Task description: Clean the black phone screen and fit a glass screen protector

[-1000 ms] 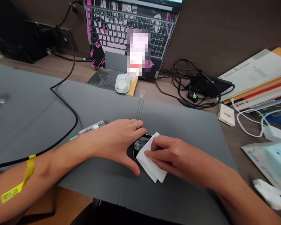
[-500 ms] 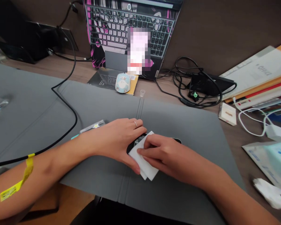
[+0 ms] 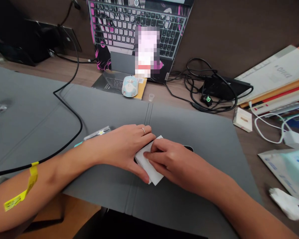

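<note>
A flat dark object with a rounded corner and a thin silver rim, apparently a phone (image 3: 189, 148), lies on the grey desk mat (image 3: 204, 132). My left hand (image 3: 126, 142), wearing a ring, braces its left end between thumb and fingers. Over it, my right hand (image 3: 170, 159) pinches a folded white wipe (image 3: 149, 168) and presses it down on the surface. Most of the phone is hidden under the wipe and both hands. Behind my left wrist is a clear case with a star (image 3: 101, 132).
An upright laptop (image 3: 124, 33) stands behind, partly pixelated, with a pale blue mouse (image 3: 130, 87) and a small clear cup (image 3: 151, 97) before it. A black cable (image 3: 72, 111) crosses the mat at left. Books (image 3: 279, 89), a small box (image 3: 243, 119) and crumpled tissue (image 3: 286, 203) lie right.
My right hand has slid the wipe slightly up and left across the phone, covering more of its left part. My left hand stays nearly in place.
</note>
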Available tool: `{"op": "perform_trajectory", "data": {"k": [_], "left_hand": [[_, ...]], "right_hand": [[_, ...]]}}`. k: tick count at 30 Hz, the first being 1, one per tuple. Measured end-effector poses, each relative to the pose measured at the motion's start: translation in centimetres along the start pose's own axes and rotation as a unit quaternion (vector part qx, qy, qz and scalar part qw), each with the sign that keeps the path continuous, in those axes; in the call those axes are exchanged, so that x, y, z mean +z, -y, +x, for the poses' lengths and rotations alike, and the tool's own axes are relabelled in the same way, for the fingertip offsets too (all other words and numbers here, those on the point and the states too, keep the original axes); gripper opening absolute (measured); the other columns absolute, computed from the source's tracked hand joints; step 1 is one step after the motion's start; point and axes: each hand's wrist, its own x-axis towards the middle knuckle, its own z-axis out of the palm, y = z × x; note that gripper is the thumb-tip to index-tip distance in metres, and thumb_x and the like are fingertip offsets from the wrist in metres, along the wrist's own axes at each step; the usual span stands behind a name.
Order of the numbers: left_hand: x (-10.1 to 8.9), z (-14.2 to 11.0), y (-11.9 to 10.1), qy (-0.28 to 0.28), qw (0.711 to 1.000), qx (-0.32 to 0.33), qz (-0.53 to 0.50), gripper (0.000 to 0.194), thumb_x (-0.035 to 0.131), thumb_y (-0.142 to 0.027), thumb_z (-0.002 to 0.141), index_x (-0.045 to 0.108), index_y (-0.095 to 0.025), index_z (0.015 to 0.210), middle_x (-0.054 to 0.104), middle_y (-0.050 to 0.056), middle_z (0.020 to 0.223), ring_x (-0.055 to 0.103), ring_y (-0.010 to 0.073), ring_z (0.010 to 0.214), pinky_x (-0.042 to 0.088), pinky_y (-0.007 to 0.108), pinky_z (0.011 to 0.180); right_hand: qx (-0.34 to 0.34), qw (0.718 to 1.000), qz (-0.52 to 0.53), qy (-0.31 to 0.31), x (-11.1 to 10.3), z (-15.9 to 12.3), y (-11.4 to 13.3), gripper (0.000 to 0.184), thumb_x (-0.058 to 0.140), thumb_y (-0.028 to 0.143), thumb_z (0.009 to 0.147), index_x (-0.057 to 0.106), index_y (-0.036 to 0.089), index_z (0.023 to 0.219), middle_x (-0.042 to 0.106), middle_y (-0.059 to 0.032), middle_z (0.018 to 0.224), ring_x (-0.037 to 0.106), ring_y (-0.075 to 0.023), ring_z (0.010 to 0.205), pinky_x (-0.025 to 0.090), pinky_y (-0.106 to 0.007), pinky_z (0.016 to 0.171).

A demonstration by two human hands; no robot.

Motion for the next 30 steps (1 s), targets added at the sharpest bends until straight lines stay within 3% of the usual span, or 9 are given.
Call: {"op": "perform_trajectory", "data": {"k": [5,11,17,23,30], "left_hand": [[0.2,0.0,0.2,-0.001,1.0,0.002,0.007,0.071,0.06,-0.081,0.077,0.057,-0.017,0.108,0.06,0.009,0.105,0.06,0.0254,0.093,0.045,0.037,0.076],[0.0,-0.1,0.1,0.0,1.0,0.002,0.004,0.072,0.061,-0.084,0.075,0.058,-0.018,0.103,0.059,0.006,0.1,0.058,0.0239,0.09,0.044,0.037,0.078],[0.0,0.0,0.0,-0.008,1.0,0.004,0.012,0.07,0.062,-0.08,0.077,0.059,-0.017,0.107,0.06,0.009,0.107,0.061,0.0258,0.094,0.045,0.037,0.078],[-0.2,-0.1,-0.1,-0.003,1.0,-0.004,0.001,0.068,0.064,-0.081,0.075,0.058,-0.017,0.098,0.059,0.005,0.096,0.058,0.0227,0.086,0.044,0.035,0.075],[-0.2,-0.1,-0.1,-0.005,1.0,-0.006,0.012,0.078,0.061,-0.085,0.073,0.06,-0.016,0.11,0.06,0.008,0.108,0.061,0.0255,0.097,0.046,0.037,0.081]], "right_hand": [[-0.005,0.999,0.022,0.039,-0.4,-1.1,-0.2,0.023,0.052,0.018,0.102,0.074,0.019,0.097,0.061,-0.0047,0.096,0.059,-0.0142,0.078,0.045,-0.028,0.07],[0.011,0.999,-0.003,-0.047,0.6,0.3,-0.1,0.019,0.055,0.018,0.1,0.073,0.015,0.095,0.063,-0.0072,0.093,0.057,-0.0162,0.079,0.044,-0.029,0.069],[-0.012,0.999,0.039,0.035,-0.1,-1.1,-0.4,0.022,0.053,0.02,0.102,0.074,0.02,0.098,0.061,-0.0032,0.093,0.059,-0.0133,0.076,0.046,-0.027,0.069],[0.001,0.997,-0.022,-0.072,1.3,1.1,0.0,0.016,0.058,0.015,0.098,0.074,0.014,0.097,0.064,-0.0086,0.098,0.058,-0.0187,0.085,0.047,-0.032,0.076],[-0.001,0.999,0.016,0.032,0.2,-0.6,0.3,0.023,0.052,0.023,0.103,0.073,0.019,0.093,0.059,-0.0037,0.086,0.057,-0.0141,0.071,0.045,-0.027,0.064]]}}
